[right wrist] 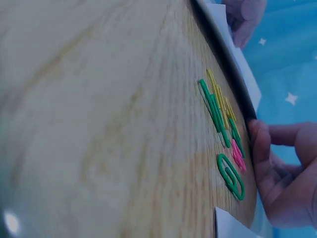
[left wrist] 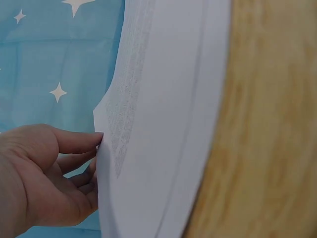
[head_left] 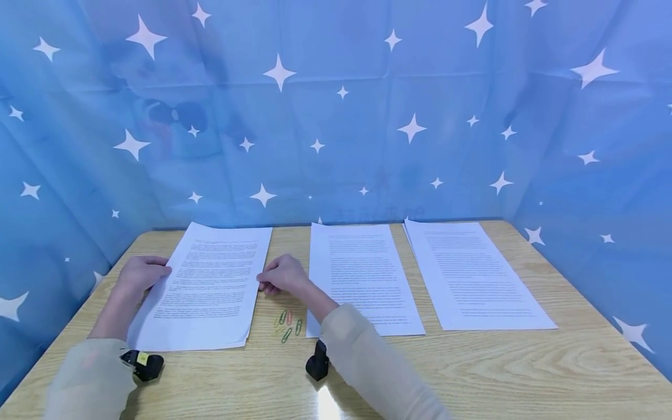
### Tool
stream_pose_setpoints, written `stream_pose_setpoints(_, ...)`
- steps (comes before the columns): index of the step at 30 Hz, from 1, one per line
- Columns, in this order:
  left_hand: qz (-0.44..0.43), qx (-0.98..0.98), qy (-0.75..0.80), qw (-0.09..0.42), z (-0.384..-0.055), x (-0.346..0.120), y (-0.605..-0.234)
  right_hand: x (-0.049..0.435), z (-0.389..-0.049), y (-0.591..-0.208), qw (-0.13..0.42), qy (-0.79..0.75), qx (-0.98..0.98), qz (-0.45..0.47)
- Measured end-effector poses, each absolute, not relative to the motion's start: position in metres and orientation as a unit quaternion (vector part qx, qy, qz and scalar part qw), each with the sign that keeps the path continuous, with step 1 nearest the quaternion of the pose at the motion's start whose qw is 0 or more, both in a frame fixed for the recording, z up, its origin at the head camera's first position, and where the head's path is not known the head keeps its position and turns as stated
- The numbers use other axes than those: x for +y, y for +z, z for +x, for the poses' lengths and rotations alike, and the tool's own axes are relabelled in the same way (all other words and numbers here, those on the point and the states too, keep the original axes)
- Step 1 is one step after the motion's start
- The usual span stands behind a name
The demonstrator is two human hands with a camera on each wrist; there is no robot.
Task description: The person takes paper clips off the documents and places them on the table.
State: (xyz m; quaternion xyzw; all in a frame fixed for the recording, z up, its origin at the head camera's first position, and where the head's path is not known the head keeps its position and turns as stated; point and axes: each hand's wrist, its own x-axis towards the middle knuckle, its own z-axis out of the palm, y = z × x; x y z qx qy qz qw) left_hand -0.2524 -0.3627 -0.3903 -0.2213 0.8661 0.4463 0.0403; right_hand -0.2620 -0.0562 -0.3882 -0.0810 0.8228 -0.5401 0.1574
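Note:
A stack of printed white sheets (head_left: 210, 280) lies at the left of the table, its lower right corner showing more than one layer. My left hand (head_left: 142, 274) pinches the stack's left edge, thumb on top, and the left wrist view shows the paper (left wrist: 163, 114) bowed beside that thumb. On the opposite edge, my right hand (head_left: 283, 274) pinches the paper between thumb and index finger. Several paper clips (head_left: 287, 324), green, yellow and pink, lie just below the right hand; in the right wrist view a green paper clip (right wrist: 231, 177) is nearest its fingers.
A second printed stack (head_left: 362, 274) lies mid-table, partly under the right forearm. Further right is a third stack (head_left: 478, 277) with slightly uneven left edges. A blue curtain (head_left: 336, 157) with white stars hangs behind the wooden table (head_left: 493, 373). Black wrist cameras sit below both sleeves.

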Motion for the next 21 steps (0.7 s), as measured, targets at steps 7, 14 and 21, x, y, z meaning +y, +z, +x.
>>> stream_pose_setpoints(7,-0.222,0.868,0.441,0.05,-0.249,-0.364,-0.39,-0.059,-0.26,-0.393,0.151,-0.548,0.82,-0.066)
stream_pose_setpoints(14,-0.217,0.876,0.43,0.04,-0.245,-0.359,-0.384,-0.057,-0.26,-0.393,0.157,-0.552,0.816,-0.061)
stream_pose_setpoints(21,-0.22,0.877,0.426,0.038,-0.242,-0.357,-0.379,-0.053,-0.261,-0.39,0.171,-0.552,0.813,-0.075)
